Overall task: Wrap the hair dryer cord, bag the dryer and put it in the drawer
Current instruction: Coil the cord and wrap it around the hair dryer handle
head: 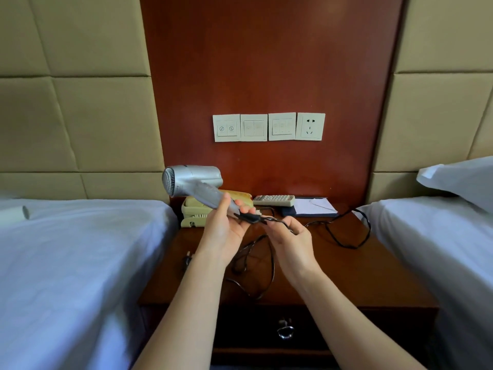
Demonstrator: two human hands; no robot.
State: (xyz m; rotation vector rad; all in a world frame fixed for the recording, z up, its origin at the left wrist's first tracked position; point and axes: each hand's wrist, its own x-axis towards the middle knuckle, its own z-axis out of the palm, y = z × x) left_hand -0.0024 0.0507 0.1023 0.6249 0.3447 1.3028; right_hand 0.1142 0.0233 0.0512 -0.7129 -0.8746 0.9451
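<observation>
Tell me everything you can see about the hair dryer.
The hair dryer is silver and plastic-looking, with a round grilled back facing left and a short barrel pointing right. It is held above the nightstand, handle slanting down into the left hand, which grips it near the base. Its black cord leaves the handle end, passes through the pinching right hand and lies in loose loops on the nightstand, unwrapped, its plug lying unplugged.

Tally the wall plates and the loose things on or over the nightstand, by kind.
switch plates: 3
socket: 1
hair dryer with cord: 1
phone: 1
remote: 1
folder with paper: 1
total: 8
</observation>
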